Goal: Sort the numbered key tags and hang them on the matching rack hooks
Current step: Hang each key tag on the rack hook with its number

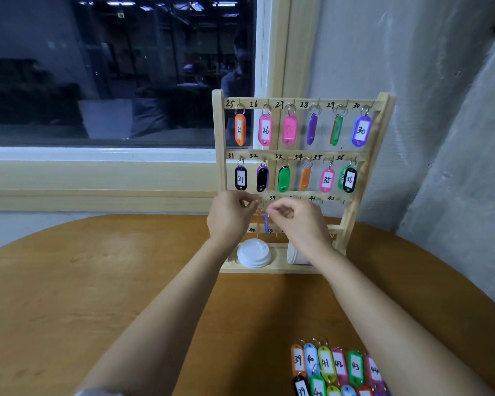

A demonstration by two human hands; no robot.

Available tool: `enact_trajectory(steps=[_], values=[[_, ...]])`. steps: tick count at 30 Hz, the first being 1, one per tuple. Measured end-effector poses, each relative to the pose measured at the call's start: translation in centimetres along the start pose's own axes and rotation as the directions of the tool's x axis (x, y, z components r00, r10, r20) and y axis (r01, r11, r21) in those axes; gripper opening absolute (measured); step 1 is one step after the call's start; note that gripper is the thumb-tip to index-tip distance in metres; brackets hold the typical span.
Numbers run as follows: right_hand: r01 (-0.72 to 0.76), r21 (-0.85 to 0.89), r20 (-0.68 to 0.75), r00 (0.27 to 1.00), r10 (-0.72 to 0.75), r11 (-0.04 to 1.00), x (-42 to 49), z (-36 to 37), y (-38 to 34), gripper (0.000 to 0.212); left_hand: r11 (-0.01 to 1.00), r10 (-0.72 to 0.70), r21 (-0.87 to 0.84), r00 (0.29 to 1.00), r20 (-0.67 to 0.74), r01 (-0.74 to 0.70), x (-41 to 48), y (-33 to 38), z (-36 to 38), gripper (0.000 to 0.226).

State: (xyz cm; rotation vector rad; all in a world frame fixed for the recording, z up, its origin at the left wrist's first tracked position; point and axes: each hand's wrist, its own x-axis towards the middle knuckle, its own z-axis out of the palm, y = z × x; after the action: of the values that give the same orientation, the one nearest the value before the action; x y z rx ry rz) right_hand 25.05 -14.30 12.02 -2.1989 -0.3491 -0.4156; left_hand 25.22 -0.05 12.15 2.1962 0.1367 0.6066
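The rack's top two rows are filled. At its third row's left end, the left hand pinches an orange tag's ring and the right hand pinches a blue tag. Loose tags, 39 onward, wait in front of the rack.

rack on table, window behind-left | lid in rack base | loose tags near-right on table

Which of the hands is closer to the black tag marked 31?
Left. The left hand is just below the black tag 31; the right hand is lower and farther right.
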Motion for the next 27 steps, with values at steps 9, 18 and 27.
enact_trajectory(steps=[9,18,27], values=[[-0.011,-0.147,-0.090,0.996,-0.003,0.989,2.3,0.9,-1.8,0.010,0.997,0.045,0.067,0.999,0.010,-0.045,-1.5,-1.2,-0.6,0.008],[0.100,-0.297,-0.026,0.993,-0.113,0.950,0.6,0.2,-1.4,0.019,0.991,0.055,0.117,0.989,0.134,-0.071,-4.5,-3.1,-1.2,0.006],[0.030,-0.102,0.177,0.984,-0.012,0.994,-8.4,-2.5,3.3,0.017,0.988,-0.014,0.146,0.927,0.375,-0.044,-11.1,-5.8,0.2,0.005]])
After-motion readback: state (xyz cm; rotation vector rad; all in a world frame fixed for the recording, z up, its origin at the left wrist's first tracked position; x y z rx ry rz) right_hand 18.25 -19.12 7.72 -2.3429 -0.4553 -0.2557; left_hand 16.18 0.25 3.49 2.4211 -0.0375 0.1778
